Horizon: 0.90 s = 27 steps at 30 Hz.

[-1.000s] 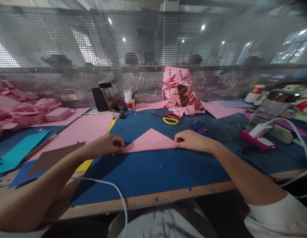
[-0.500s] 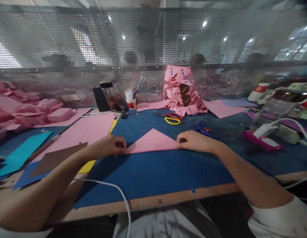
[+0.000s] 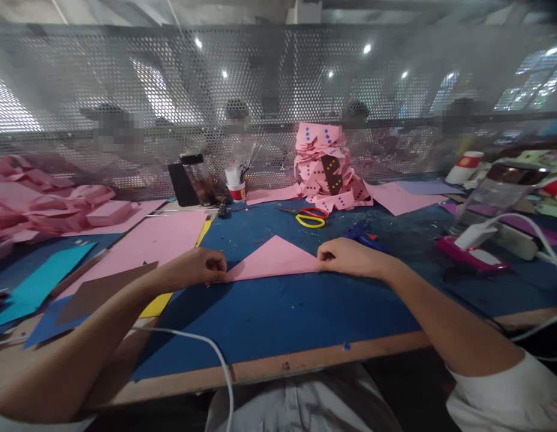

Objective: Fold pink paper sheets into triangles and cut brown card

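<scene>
A pink paper folded into a triangle [image 3: 273,259] lies on the blue mat [image 3: 278,312], its peak pointing away from me. My left hand [image 3: 205,266] pinches its left corner, fingers curled. At the right corner, my right hand [image 3: 339,257] is closed on the paper in the same way. The long folded edge runs between both hands, nearest to me. Beyond the triangle lie scissors [image 3: 311,217] with red and yellow handles, and a dark blue tool [image 3: 362,233] rests behind my right hand.
Pink paper pieces [image 3: 326,171] are stacked by the mesh screen [image 3: 269,72]. More pink pieces [image 3: 44,201] heap at the left, near a turquoise sheet [image 3: 47,281]. A white cable [image 3: 210,342] crosses the front edge. At right stand a clear jar [image 3: 494,192] and a magenta device [image 3: 470,255].
The view has shifted slightly. Both hands still hold the triangle's corners, with no clear movement against the mat.
</scene>
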Each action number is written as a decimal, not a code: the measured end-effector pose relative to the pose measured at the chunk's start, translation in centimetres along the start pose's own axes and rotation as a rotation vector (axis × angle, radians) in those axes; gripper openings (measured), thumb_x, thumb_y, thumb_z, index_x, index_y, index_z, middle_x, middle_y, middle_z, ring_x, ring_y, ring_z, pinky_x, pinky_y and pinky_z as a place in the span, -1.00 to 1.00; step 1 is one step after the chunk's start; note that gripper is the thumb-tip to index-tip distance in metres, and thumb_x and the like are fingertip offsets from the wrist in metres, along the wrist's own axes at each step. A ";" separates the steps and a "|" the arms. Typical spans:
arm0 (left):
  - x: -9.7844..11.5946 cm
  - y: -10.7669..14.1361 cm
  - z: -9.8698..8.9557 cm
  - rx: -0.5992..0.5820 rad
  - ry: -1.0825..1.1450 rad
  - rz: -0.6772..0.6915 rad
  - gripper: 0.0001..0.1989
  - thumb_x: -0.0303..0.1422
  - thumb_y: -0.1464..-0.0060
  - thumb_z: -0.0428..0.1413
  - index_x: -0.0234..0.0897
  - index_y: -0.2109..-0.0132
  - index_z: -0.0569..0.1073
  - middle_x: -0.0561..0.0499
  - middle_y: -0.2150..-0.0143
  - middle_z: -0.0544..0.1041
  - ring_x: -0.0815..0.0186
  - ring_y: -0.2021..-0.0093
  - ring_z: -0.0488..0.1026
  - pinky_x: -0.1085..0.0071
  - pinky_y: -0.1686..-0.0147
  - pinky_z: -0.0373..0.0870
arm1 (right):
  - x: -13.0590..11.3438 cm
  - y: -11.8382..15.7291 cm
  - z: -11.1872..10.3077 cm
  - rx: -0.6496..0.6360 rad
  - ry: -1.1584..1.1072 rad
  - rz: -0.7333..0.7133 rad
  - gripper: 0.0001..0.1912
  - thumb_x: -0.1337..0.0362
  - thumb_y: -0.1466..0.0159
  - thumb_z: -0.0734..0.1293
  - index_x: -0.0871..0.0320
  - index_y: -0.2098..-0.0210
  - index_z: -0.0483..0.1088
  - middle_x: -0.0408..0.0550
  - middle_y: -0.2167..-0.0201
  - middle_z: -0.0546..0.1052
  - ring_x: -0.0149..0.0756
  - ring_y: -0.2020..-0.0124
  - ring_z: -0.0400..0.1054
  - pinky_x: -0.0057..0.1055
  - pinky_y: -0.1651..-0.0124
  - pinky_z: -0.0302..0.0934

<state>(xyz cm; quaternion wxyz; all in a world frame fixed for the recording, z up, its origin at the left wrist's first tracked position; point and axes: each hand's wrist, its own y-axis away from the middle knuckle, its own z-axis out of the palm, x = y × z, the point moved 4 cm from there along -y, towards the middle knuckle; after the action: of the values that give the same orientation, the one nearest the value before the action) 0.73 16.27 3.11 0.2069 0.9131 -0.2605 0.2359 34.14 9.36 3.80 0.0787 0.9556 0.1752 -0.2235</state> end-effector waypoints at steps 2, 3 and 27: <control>-0.1 0.0 0.0 0.001 0.004 -0.005 -0.67 -0.04 0.01 0.21 -0.23 0.40 0.47 0.11 0.53 0.47 0.33 0.48 0.40 0.46 0.44 0.27 | -0.1 0.0 0.0 0.001 0.005 0.000 -0.73 0.05 -0.22 0.37 0.13 0.35 0.52 -0.07 0.33 0.60 -0.27 0.33 0.42 -0.43 0.37 0.05; -0.2 0.0 0.0 0.000 0.011 -0.007 -0.66 -0.03 0.01 0.21 -0.23 0.40 0.47 0.11 0.52 0.47 0.33 0.48 0.40 0.46 0.44 0.27 | -0.1 0.0 -0.1 0.000 0.009 0.004 -0.73 0.05 -0.22 0.37 0.13 0.36 0.52 -0.07 0.33 0.60 -0.27 0.33 0.42 -0.43 0.37 0.05; 1.7 0.9 0.3 0.124 -0.152 0.170 -0.73 -0.10 -0.08 0.15 -0.19 0.22 0.55 0.02 0.24 0.57 0.23 0.22 0.46 0.40 0.20 0.33 | -0.3 0.1 0.0 0.026 0.046 -0.010 -0.79 0.10 -0.23 0.36 0.12 0.34 0.51 -0.07 0.31 0.61 -0.25 0.31 0.43 -0.43 0.33 0.10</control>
<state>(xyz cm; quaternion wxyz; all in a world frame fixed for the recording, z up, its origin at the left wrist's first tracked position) 1.60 14.76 3.98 0.1089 0.9141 -0.3367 0.1983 33.95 9.16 3.88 0.0611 0.9606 0.1787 -0.2039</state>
